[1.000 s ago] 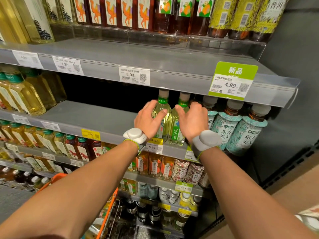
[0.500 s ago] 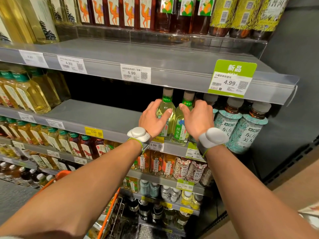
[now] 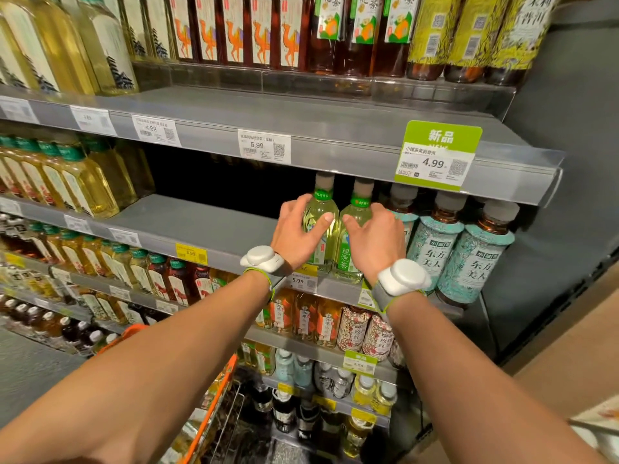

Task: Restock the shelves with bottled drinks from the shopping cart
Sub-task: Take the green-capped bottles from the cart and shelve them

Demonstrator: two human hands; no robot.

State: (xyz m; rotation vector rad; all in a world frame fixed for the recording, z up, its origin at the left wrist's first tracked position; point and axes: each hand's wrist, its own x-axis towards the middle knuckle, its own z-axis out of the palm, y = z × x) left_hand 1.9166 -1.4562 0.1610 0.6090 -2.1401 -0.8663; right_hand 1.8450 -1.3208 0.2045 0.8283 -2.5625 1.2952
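Head view is showing the left hand [image 3: 294, 234] and right hand [image 3: 375, 241] curling their fingers [image 3: 297, 203] round the left green bottle [image 3: 321, 209] and right green bottle [image 3: 350, 259], standing at the shelf [image 3: 201, 226] front; I'd be sliding both back upright, labels forward.

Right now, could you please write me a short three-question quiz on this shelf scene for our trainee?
1. True or false: the left hand and the right hand each grip one pale green bottle, the left bottle and the right bottle.
2. What stands just right of that pair? A. teal-labelled bottles B. milk cartons C. canned soup
3. Fill in: the green price tag above reads ____.
Key: 1 true; 2 A; 3 4.99.
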